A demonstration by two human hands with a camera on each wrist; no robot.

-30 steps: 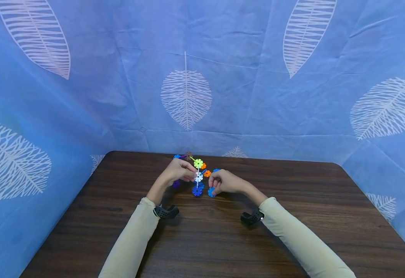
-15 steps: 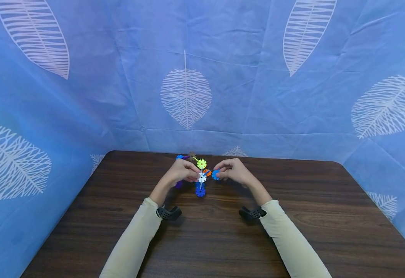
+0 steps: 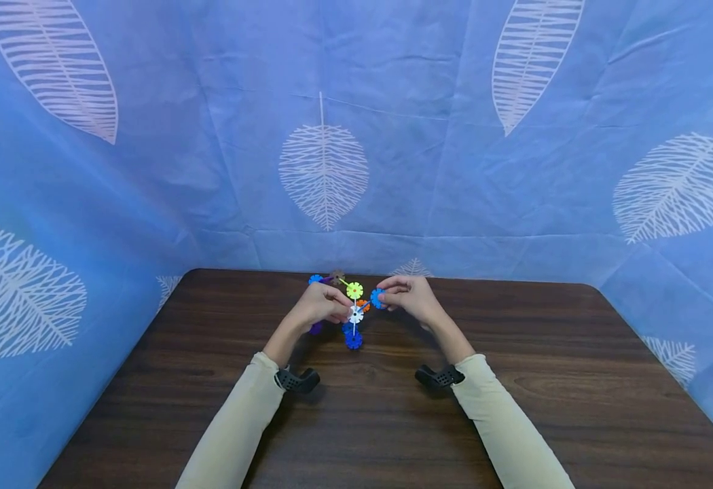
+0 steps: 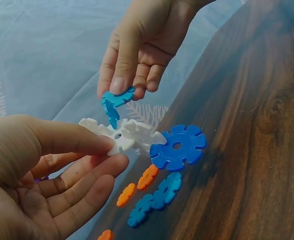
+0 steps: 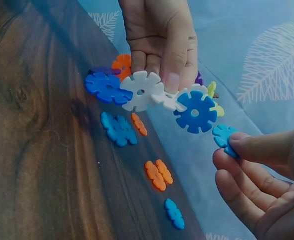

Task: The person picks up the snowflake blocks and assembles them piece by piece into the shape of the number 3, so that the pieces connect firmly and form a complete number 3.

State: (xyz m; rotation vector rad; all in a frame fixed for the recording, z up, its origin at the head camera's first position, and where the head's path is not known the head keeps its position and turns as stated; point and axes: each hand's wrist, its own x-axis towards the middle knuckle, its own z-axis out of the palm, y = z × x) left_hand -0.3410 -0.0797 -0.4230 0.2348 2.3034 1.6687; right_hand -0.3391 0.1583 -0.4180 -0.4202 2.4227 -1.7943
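My left hand pinches a white notched plastic disc between thumb and fingers. It belongs to a joined chain of interlocking discs, with a dark blue disc at one end and a yellow disc farther along. A medium blue disc stands edgewise on the white part. In my right hand, thumb and fingertips pinch a light blue disc close beside that medium blue one. Whether their slots touch I cannot tell. Left fingers hide part of the chain in the head view.
On the dark wooden table lie loose orange discs, a light blue pair and a single blue disc. A blue leaf-patterned cloth hangs behind the table's back edge.
My right hand has lifted the light blue disc off the table, up and away from me to the chain's right side. My left hand, still pinching the chain, has shifted slightly right.
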